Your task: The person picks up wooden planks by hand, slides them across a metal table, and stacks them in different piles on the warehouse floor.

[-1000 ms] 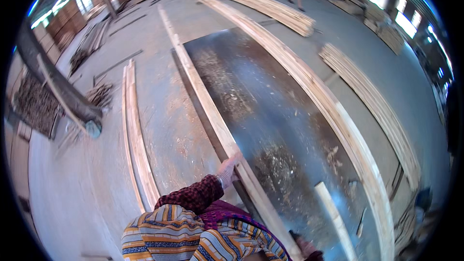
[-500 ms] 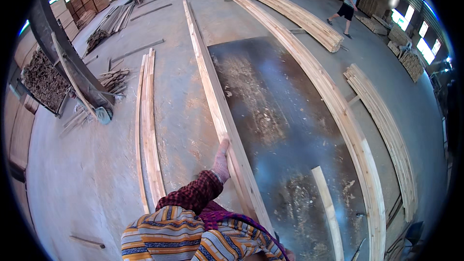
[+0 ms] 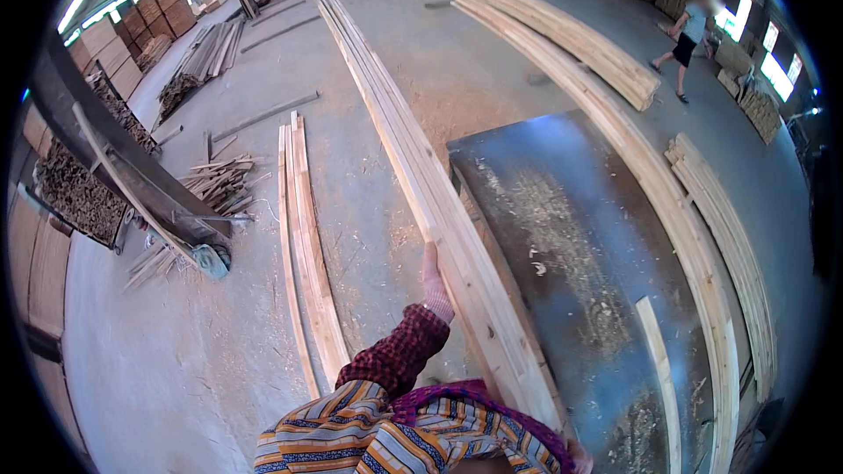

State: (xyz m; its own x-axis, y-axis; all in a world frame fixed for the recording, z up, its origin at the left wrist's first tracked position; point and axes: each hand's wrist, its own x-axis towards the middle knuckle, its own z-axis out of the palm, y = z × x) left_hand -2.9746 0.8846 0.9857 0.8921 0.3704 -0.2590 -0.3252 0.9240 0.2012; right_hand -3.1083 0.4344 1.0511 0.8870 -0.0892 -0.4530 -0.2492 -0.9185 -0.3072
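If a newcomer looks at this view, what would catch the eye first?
Probably the long pale planks, which sweep from the lower middle toward the upper left, with the left hand against their left edge. Next comes the dark, shiny tabletop to their right, bearing wood shavings, then the striped clothing at the bottom.

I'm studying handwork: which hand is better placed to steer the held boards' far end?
Probably the left hand: it holds the boards farther forward; the right hand, barely in view, is back beside the body.
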